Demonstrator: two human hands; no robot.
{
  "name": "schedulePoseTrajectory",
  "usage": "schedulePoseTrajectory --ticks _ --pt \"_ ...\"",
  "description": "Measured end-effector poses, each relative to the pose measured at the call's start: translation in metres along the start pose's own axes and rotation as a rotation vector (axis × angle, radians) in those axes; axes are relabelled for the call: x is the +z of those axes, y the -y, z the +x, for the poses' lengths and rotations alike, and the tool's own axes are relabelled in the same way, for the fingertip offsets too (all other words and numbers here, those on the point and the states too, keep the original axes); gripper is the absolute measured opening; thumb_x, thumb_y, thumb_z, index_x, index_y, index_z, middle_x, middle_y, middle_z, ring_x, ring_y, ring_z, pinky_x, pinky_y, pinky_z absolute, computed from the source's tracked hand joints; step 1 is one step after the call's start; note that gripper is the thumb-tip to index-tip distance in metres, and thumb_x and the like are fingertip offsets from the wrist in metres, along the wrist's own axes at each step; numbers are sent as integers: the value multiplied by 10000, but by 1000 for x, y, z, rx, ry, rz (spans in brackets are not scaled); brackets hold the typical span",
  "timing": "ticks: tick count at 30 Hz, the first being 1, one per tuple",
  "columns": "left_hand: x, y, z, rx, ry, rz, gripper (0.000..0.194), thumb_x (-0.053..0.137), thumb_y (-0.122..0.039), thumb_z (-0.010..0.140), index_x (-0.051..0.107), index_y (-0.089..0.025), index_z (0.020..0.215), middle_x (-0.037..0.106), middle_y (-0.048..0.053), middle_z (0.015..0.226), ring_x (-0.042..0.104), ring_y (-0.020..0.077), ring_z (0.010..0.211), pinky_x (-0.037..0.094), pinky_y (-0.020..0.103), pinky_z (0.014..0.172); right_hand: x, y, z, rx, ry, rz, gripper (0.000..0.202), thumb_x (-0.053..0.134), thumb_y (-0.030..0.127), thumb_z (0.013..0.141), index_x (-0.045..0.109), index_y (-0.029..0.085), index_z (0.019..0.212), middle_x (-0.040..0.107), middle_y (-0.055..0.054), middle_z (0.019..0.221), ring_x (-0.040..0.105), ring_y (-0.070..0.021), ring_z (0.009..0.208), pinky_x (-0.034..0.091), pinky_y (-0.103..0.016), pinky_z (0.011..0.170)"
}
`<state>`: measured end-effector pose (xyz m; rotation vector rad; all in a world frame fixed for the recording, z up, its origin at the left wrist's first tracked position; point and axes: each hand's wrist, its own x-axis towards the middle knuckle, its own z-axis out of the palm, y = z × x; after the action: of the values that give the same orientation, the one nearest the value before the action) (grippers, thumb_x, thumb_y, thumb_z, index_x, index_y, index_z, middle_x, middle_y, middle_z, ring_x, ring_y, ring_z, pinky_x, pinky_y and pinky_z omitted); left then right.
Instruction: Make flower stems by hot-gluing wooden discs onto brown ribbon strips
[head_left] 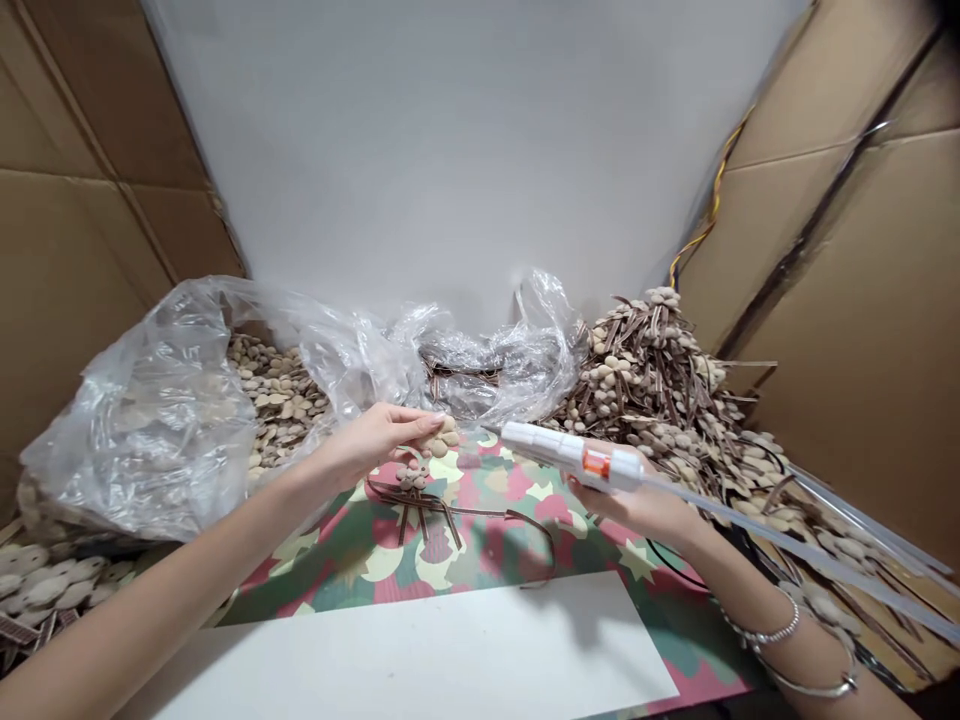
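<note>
Over the patterned surface (487, 545), the left hand (375, 437) pinches a beige flower piece (444, 438), and the fingertips cover part of it! Its underside is hidden, so whether it touches the ribboned flower (411, 476) just below, I can't tell. Across from it, the right hand (626, 505) has its fingers wrapped round the white glue gun (544, 443), the body masking most of that grip. The dark nozzle points at the flower piece, near it but apart. Out the back runs a translucent glue stick (757, 530), cut off at the right edge. Whatever sits inside the crumpled clear plastic (536, 370) at the back is hard to read; the plastic bag (161, 410) on the left blurs its contents too, save for beige pieces (277, 395) at the opening.

Edges next: cardboard panels (862, 330) (82, 220) wall both sides, and the heap of ribboned flowers (660, 370) crowds the right. Open room? Toward the front, over the white sheet (420, 655), its near edge cut off by the frame, and between the two forearms.
</note>
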<state>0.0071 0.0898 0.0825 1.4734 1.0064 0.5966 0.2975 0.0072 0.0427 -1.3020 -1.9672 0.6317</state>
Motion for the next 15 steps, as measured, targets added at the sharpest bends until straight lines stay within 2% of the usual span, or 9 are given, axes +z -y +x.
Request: schedulePoseTrajectory --ticks 3,5,10,15 --pt "-3 0 0 25 -15 37 393 629 -479 713 695 -177 954 684 104 931 571 142 649 396 225 512 -2 -1 2 -184 110 -101 127 582 244 729 533 172 821 564 -22 782 502 -148 670 387 -243 600" --pt "-5 0 1 40 -37 51 395 622 -485 718 693 -173 950 684 91 871 527 114 561 376 222 481 1 -6 5 -242 164 -198 141 599 232 716 528 170 821 560 -34 822 502 -153 708 383 -245 627" --pt "-14 -3 0 102 -81 64 337 624 -454 733 690 -140 837 589 13 593 426 67 450 316 194 418 17 -28 13 -210 239 -386 210 530 87 671 484 174 856 518 -49 873 498 -158 724 369 -240 616" --pt "-25 -6 -3 110 17 80 318 588 -422 770 664 -118 828 589 33 654 474 87 507 391 210 473 18 -36 12 -143 277 -565 358 476 57 639 471 167 980 490 -96 1061 513 -165 691 373 -270 602"
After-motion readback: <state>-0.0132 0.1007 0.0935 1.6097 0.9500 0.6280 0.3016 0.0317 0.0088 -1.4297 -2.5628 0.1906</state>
